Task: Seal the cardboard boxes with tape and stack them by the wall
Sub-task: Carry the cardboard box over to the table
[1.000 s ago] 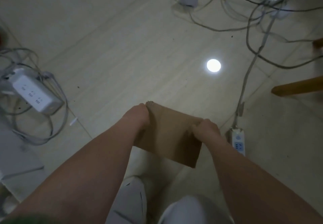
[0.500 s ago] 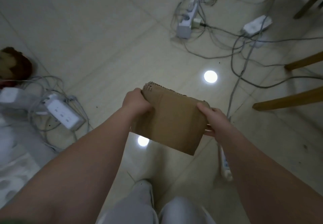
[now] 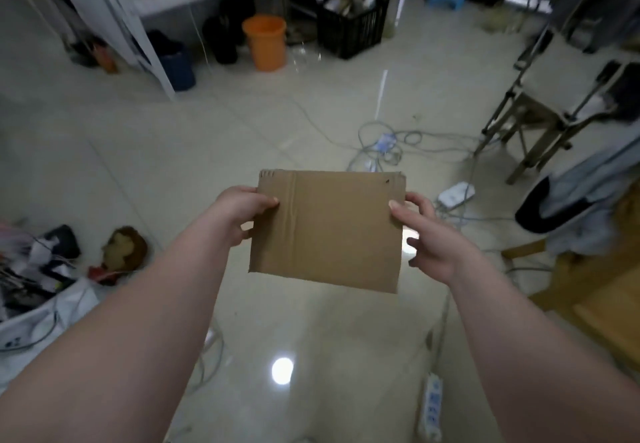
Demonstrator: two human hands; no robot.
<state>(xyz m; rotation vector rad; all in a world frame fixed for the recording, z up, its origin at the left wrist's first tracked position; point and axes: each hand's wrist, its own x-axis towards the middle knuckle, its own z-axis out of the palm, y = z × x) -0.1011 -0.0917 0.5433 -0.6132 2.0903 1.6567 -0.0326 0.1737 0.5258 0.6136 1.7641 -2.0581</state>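
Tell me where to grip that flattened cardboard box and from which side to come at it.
Grip the flattened cardboard box by its two short side edges, coming in from left and right, as the left hand and right hand do now. It is thin and flat, facing the camera, so thumbs pinch the front while the other fingers go behind. The faint crease near its left edge might fold under pressure.

Flattened brown cardboard box (image 3: 329, 231), creased, held upright above floor.

Your left hand (image 3: 242, 214) and right hand (image 3: 426, 235) pinch the flat box (image 3: 329, 231) between them; beyond it lies a cable tangle (image 3: 384, 145), farther back-left a bucket (image 3: 265, 43).
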